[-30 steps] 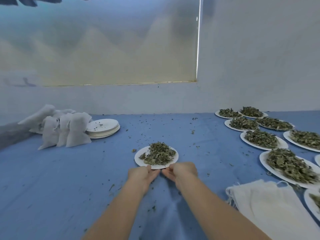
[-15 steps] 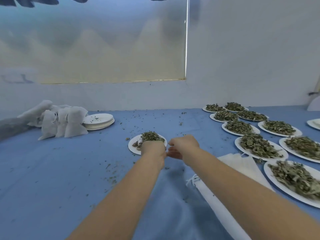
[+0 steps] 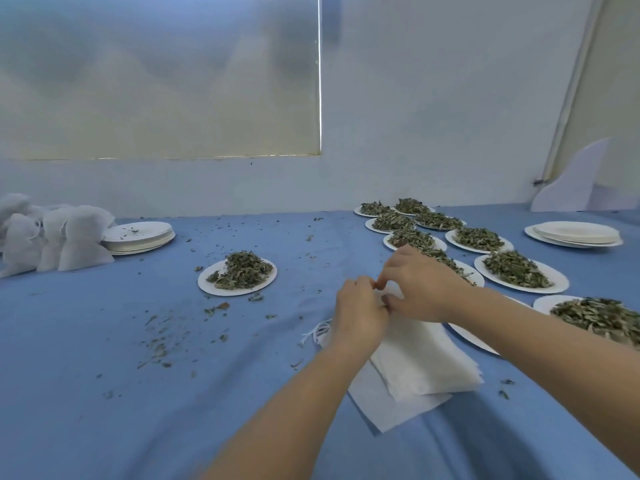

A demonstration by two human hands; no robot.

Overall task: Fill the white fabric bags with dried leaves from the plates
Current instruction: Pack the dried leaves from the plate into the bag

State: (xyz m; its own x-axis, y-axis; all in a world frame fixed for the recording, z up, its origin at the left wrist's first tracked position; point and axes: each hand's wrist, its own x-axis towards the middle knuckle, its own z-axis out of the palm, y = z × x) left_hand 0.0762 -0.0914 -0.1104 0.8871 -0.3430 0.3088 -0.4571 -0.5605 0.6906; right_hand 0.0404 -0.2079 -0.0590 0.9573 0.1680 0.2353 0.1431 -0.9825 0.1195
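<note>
Both bare forearms reach forward over the stack of flat bags (image 3: 415,362). Left hand (image 3: 358,315) and right hand (image 3: 420,284) meet at its far edge, fingertips pinching the top fabric.

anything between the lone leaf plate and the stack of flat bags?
Head view: only blue cloth with scattered leaf crumbs separates the lone leaf plate from the flat bag stack.
</note>
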